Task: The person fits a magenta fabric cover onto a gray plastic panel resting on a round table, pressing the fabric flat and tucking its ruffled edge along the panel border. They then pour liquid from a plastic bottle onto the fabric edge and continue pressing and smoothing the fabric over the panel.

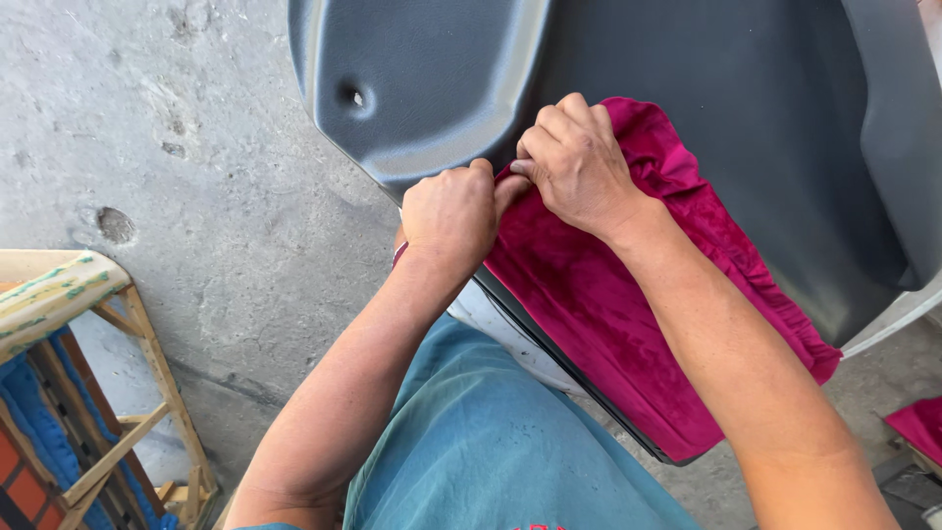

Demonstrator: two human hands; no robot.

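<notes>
A concrete floor (196, 216), grey, rough and pitted, fills the left side of the view. Over it, at the top and right, leans a large dark grey door panel (706, 128) of grained plastic, with a moulded oval hollow near its upper left corner and a small hole in the hollow. A white rim runs along the panel's lower right edge.

A magenta velvet cloth (589, 314) lies across the panel's lower edge, soft and napped, gathered into ripples along its right side and hanging down to the panel's bottom corner. Its upper left corner sits right between the two hands, at the panel's edge.

The left hand (449, 211) is curled into a loose fist against that edge, knuckles up, its thumb touching the cloth's corner. The right hand (577, 162) rests on top of the cloth with its fingers bent and pressed together, pinching the cloth's corner against the thumb just beside the left hand.

A teal shirt (491, 442) shows below the arms. At the lower left stands a wooden frame (147, 393) with bare slats and blue padding. A second scrap of magenta cloth (917, 427) lies at the right edge.
</notes>
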